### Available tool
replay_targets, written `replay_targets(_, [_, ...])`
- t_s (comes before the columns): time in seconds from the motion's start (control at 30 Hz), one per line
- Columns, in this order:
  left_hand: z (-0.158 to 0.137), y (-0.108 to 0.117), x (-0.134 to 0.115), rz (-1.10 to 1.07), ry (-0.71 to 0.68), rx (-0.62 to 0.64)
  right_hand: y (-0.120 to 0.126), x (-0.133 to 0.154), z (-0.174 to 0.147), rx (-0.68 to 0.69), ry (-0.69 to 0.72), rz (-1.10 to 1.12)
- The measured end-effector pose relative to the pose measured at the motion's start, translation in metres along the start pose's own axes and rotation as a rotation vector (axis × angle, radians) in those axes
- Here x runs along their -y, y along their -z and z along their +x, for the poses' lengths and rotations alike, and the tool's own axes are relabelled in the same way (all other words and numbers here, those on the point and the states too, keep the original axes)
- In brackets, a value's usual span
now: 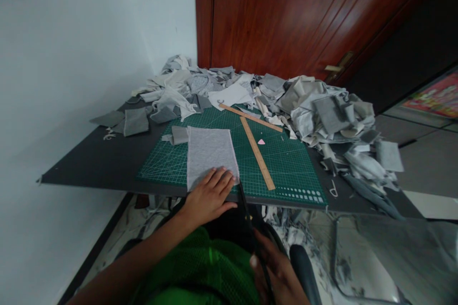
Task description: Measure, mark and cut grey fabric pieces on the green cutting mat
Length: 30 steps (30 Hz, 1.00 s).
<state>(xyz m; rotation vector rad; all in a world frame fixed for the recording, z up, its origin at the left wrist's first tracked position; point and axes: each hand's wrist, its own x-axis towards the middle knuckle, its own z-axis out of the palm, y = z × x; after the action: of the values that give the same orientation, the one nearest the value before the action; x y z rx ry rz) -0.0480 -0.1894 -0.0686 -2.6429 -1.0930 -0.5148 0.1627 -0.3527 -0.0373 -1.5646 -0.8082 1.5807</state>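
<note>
A light grey piece of fabric (211, 150) lies flat on the green cutting mat (293, 166), its near end at the table's front edge. My left hand (211, 193) rests on the fabric's near right part, fingers stretched out and pressing it down. In my right hand (275, 267), low in front of my body, are black scissors (245, 205). Their blades point up and away, with the tip at the fabric's near right corner. Whether the blades are apart is hard to make out. A small folded grey scrap (179, 135) sits beside the fabric's left edge.
Two wooden rulers, one slanting (257, 152) and one farther back (250, 117), lie right of the fabric. A pink chalk piece (261, 141) is nearby. Heaps of grey scraps (329, 109) line the table's back and right. A clear-topped chair or stand (375, 247) is at right.
</note>
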Motion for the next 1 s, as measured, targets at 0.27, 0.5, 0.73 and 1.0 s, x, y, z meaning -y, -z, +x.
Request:
replay_targets(0.27, [-0.0002,0.0001,0.0009,-0.001,-0.003,0.001,-0.0002,-0.0007,0.0007,-0.020,0.083,0.014])
replay_targets(0.5, [-0.0006,-0.0008,0.0004,0.022,-0.008,-0.006,-0.0003,-0.0030,0.0014,0.007,0.032,0.047])
replay_targets(0.73, [0.0000,-0.0002,0.0006,0.029,-0.005,0.000,0.0027,0.0001,0.0067,0.028,0.092,-0.040])
replay_targets(1.0, [-0.0014,-0.0008,0.0007,-0.006,0.005,0.013,0.0077,-0.0056,0.0037,0.031,0.047,0.016])
